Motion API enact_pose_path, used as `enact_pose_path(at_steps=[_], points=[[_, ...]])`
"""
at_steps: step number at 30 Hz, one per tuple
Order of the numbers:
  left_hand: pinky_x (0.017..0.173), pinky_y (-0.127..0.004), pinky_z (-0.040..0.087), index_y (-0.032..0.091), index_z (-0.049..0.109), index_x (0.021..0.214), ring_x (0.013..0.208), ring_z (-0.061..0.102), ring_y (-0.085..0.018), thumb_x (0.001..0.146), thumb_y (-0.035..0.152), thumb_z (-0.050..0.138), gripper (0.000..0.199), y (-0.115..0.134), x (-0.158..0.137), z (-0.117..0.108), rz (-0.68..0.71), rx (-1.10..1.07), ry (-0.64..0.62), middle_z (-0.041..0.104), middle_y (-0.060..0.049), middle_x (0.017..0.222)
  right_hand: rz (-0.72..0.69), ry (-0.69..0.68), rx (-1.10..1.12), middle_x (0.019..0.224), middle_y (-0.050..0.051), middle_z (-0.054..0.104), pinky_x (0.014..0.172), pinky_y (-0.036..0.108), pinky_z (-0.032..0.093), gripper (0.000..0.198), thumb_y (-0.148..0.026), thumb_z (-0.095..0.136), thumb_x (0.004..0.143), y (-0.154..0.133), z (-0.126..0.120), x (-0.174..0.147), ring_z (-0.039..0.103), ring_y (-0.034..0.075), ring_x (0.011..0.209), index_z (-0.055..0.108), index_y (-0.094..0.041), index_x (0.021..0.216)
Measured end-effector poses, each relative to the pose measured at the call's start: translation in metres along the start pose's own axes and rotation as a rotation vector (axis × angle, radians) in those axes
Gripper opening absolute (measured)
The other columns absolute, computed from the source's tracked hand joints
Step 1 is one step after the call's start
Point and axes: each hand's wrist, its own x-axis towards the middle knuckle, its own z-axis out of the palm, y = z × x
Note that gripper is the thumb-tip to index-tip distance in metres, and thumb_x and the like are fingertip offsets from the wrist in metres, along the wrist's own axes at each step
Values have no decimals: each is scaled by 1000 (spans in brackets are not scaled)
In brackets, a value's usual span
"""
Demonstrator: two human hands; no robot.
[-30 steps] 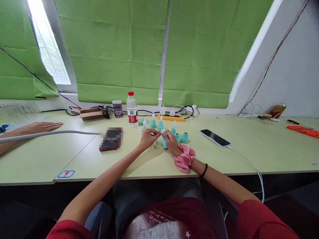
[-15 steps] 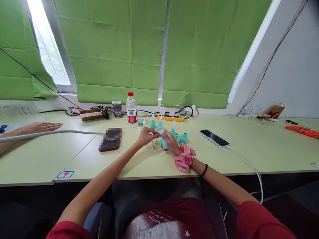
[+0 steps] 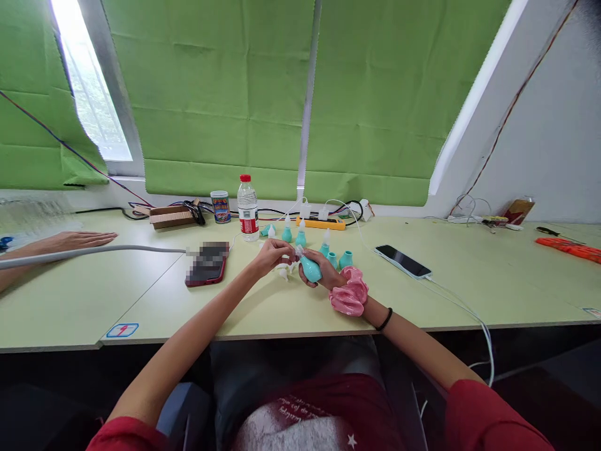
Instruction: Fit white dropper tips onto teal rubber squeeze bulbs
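Note:
My right hand is wrapped round a turquoise squeeze bulb of a nasal aspirator, tilted with its neck up and to the left. At that neck sits a clear plastic nozzle, pinched by the fingers of my left hand. Just right of my right hand stand open bulbs, among them one turquoise bulb. Behind my hands are several bulbs with pale nozzles, such as an upright aspirator. Loose whitish nozzles lie under my left hand, partly hidden.
A water bottle and a can stand at the back left, near a cardboard box. An orange power strip lies behind. Phones flank me, one red-cased, one white. Another person's hand rests far left.
The squeeze bulb in my right hand has tipped from nearly upright to slanting, its round end swinging right toward the palm. My left fingers have shifted slightly left and stay at its neck.

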Motion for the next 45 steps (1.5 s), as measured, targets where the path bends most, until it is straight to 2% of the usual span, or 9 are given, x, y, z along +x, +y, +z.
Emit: enact_pose_path(at_steps=[5, 10, 14, 17, 22, 26, 31, 40, 45], points=[[47, -19, 39, 10, 56, 52, 50, 50, -9, 55, 17, 59, 8, -8, 3, -5, -61, -178, -74, 53, -1, 48, 96, -212, 118, 47, -3, 45, 35, 19, 33, 39, -39, 26, 88, -6, -8, 0, 39, 7, 37, 49, -12, 72], [47, -19, 37, 12, 52, 52, 48, 45, -7, 55, 22, 57, 11, -4, 5, -12, 3, -180, 5, 50, 1, 50, 135, -255, 205, 42, -5, 39, 29, 18, 26, 37, -41, 22, 87, -8, -14, 2, 30, 7, 30, 46, -15, 74], [51, -23, 37, 11, 59, 55, 51, 48, -10, 56, 21, 55, 11, -4, 5, -12, 94, 497, 102, 56, -2, 54, 171, -227, 291, 54, -2, 48, 35, 18, 35, 33, -39, 30, 86, -4, -13, 4, 41, 7, 39, 49, -13, 85], [52, -24, 35, 12, 60, 54, 55, 50, -14, 57, 16, 51, 11, -15, 6, -9, 151, 1108, 130, 58, -5, 56, 176, -212, 296, 83, 4, 55, 57, 25, 47, 28, -34, 41, 85, -2, -11, 5, 54, 10, 66, 50, -11, 98], [52, -24, 32, 14, 64, 62, 59, 53, -16, 66, 14, 43, 21, -29, 9, -9, 103, 1425, 112, 62, -8, 63, 163, -184, 283, 101, 7, 51, 72, 33, 46, 29, -30, 45, 84, -2, -8, 3, 53, 15, 86, 48, -12, 107], [51, -24, 30, 13, 63, 63, 57, 51, -14, 70, 19, 42, 23, -25, 10, -9, 148, 1343, 191, 61, -7, 62, 138, -182, 255, 67, 2, 56, 48, 21, 42, 25, -33, 46, 82, -3, -5, 2, 50, 8, 52, 56, -10, 76], [46, -22, 27, 12, 54, 53, 43, 39, -9, 80, 37, 29, 44, -17, 6, -2, 155, 874, 246, 48, -1, 44, 124, -207, -73, 40, -2, 45, 34, 21, 27, 35, -34, 52, 74, 7, 7, 8, 37, 6, 33, 45, -15, 46], [41, -23, 15, 17, 25, 38, 40, 19, -5, 71, 39, 41, 43, -18, 3, 6, 86, 760, 59, 20, 6, 38, 132, -149, -117, 101, 6, 52, 73, 33, 46, 29, -31, 45, 83, 8, 10, -3, 53, 16, 86, 49, -12, 104], [37, -21, 18, 17, 31, 42, 35, 21, -4, 69, 44, 44, 40, -19, 3, 6, -97, 409, -35, 24, 6, 38, 144, -173, -60, 102, 6, 52, 74, 34, 46, 30, -31, 45, 83, 2, 11, -8, 53, 16, 86, 49, -11, 105]])
